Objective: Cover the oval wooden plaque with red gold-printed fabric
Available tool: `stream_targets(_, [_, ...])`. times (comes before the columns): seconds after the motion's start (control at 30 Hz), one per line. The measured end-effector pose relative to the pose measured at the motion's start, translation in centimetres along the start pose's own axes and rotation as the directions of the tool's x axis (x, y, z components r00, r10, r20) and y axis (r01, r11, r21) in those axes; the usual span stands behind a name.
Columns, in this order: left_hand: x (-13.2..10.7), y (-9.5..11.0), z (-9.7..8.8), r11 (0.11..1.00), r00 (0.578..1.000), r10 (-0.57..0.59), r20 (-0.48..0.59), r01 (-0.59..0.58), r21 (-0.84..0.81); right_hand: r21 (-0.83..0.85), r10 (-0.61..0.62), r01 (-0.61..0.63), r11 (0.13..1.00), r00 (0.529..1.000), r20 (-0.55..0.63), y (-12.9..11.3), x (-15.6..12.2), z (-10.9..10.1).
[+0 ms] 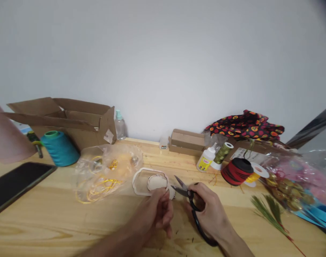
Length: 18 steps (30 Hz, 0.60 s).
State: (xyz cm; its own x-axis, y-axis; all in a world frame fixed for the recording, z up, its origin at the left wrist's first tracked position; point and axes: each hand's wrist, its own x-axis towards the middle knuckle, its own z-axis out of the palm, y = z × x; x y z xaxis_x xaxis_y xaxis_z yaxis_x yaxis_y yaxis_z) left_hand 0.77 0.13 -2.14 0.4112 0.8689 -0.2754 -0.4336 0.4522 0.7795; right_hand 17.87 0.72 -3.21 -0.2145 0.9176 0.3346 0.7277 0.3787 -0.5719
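Note:
My right hand (211,210) grips black-handled scissors (190,194), their blades parted and pointing left toward my left hand. The fingers of my left hand (161,210) are pinched together near the blade tips. What they hold, if anything, is too small to make out. Just beyond that hand, on the table, lies a pale frame with a scalloped edge (135,182). A small cream oval piece (155,182) shows inside its outline, partly hidden by my left hand. Short dark scraps are scattered on the wood below the scissors.
Left on the wooden table (45,217) are a phone (18,182), a teal thread cone (60,148), an open cardboard box (98,132) and a plastic bag with yellow cord (106,178). Right are a glue bottle (206,159), a red-black spool (236,172) and green tassels (270,212).

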Motion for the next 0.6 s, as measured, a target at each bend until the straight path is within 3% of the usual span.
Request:
stream_targets(0.17, [0.37,-0.46,0.23,0.998,1.0,-0.016,0.004,0.016,0.053,-0.001,-0.013,0.013,1.0,0.999,0.038,-0.42,-0.01,-0.01])
stream_targets(0.4, [-0.48,-0.41,0.5,0.982,0.99,-0.131,0.055,0.122,0.141,-0.013,0.035,-0.036,0.999,0.999,-0.021,0.12,0.41,-0.27])
stream_targets(0.6, [-0.18,-0.05,0.57,0.986,0.99,-0.136,0.024,0.133,0.102,0.17,0.052,-0.045,0.985,0.998,-0.042,0.4,0.35,-0.23])
